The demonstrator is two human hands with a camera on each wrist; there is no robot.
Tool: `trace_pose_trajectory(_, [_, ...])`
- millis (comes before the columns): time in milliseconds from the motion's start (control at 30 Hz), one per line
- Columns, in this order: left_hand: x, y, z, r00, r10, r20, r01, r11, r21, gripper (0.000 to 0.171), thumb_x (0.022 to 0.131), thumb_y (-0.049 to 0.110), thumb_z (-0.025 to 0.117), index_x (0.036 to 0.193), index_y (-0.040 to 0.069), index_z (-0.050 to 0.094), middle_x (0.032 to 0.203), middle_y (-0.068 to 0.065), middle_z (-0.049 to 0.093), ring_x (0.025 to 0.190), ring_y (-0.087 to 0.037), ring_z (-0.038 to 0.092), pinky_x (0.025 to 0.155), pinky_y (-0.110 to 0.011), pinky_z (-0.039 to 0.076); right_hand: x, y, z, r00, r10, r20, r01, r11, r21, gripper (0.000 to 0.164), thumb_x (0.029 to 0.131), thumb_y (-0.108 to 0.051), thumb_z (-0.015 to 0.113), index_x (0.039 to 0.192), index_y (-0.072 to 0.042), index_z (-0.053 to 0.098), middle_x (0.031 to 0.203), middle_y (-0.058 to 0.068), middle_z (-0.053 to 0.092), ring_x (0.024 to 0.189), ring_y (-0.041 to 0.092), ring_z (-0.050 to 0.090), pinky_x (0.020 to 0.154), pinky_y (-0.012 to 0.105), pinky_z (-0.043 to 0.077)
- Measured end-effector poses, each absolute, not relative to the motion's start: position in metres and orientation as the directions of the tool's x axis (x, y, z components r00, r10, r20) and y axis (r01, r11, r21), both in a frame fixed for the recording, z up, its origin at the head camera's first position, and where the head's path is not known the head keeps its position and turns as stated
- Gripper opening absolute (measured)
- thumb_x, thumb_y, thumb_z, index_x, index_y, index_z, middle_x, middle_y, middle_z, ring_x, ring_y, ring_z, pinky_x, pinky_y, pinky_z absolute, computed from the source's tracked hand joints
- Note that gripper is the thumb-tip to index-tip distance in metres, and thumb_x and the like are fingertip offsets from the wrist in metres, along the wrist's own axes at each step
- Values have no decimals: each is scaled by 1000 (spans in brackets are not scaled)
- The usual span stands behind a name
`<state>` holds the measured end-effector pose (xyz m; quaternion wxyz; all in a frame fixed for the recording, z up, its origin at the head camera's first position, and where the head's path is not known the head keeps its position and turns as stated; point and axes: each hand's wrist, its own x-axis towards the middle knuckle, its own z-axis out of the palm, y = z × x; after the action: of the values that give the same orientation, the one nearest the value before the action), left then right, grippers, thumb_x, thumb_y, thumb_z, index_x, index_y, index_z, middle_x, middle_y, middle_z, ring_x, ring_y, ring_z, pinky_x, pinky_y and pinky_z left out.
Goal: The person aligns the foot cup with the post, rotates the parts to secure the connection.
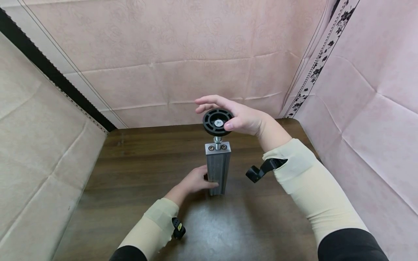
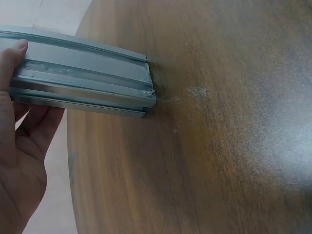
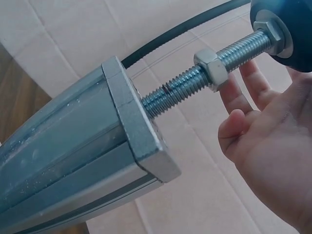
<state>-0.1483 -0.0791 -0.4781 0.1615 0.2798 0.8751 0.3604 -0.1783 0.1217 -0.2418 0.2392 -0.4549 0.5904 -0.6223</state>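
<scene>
An aluminium profile (image 1: 218,170) is held upright, its lower end at or just above the wooden table. My left hand (image 1: 196,180) grips it low down, thumb across the near face; the left wrist view shows the thumb on the grooved metal (image 2: 83,73). From its end plate (image 3: 129,117) rises a threaded rod (image 3: 178,87) with a hex nut (image 3: 211,69) partway along. A black round levelling foot (image 1: 217,122) tops the rod. My right hand (image 1: 243,117) is around the foot's right and far side, thumb over its rim, fingers extended loosely.
The brown wooden table (image 1: 137,163) lies below, with light debris (image 2: 199,92) by the profile's end. Pink cloth panels (image 1: 196,47) stand behind and at the sides. Dark wrist cameras (image 1: 258,173) jut from both sleeves.
</scene>
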Motion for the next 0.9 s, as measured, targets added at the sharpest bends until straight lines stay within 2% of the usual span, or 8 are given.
trace_pose_trajectory(67, [-148,-79,-478,-792,604,-85,370,586,721,52,79,37,73,123,15,58,122,1,58,109,-14,54,91,-37,44,-179,122,-243,-461,-839,289,-232,-200,-952,79,69,-53,77,135,-26,43,135,20,35,106,23,46,80,31,45])
trace_pose_trajectory(133, [-148,-79,-478,-794,603,-84,371,588,719,52,79,36,74,123,15,58,122,1,58,108,-14,54,91,-37,44,-179,123,-244,-445,-843,302,-229,-219,-949,72,70,-50,76,132,-28,46,134,16,38,107,22,46,82,30,45])
trace_pose_trajectory(333, [-148,-78,-478,-795,602,-76,377,589,715,50,79,35,74,122,15,58,122,1,58,109,-14,54,92,-36,44,-179,122,-247,-401,-846,351,-219,-284,-934,61,74,-45,75,125,-17,54,125,12,47,104,19,50,80,27,46])
trace_pose_trajectory(433, [-148,-78,-478,-792,606,-79,372,581,724,51,79,35,74,123,15,58,122,1,58,108,-14,54,92,-37,44,-176,121,-247,-405,-842,356,-216,-291,-932,58,74,-44,75,122,-16,55,124,11,48,105,20,49,80,27,46])
trace_pose_trajectory(567, [-148,-78,-477,-790,608,-84,362,572,736,52,79,35,74,124,16,57,121,2,59,108,-14,55,92,-37,44,-172,119,-246,-436,-828,351,-213,-284,-935,57,73,-44,76,119,-16,56,121,12,49,102,20,49,79,27,45])
trace_pose_trajectory(700, [-148,-78,-478,-787,613,-67,382,570,727,51,79,34,74,124,15,57,121,1,59,108,-14,55,92,-37,44,-167,119,-247,-496,-792,356,-211,-288,-934,55,72,-42,78,116,-15,56,116,11,51,100,19,49,81,27,43])
trace_pose_trajectory(900, [-148,-79,-478,-781,622,-50,400,561,725,50,79,32,74,123,16,58,121,1,59,109,-14,54,92,-37,43,-158,118,-252,-585,-720,374,-192,-325,-926,54,72,-38,79,114,-14,55,114,9,53,104,19,51,85,26,43])
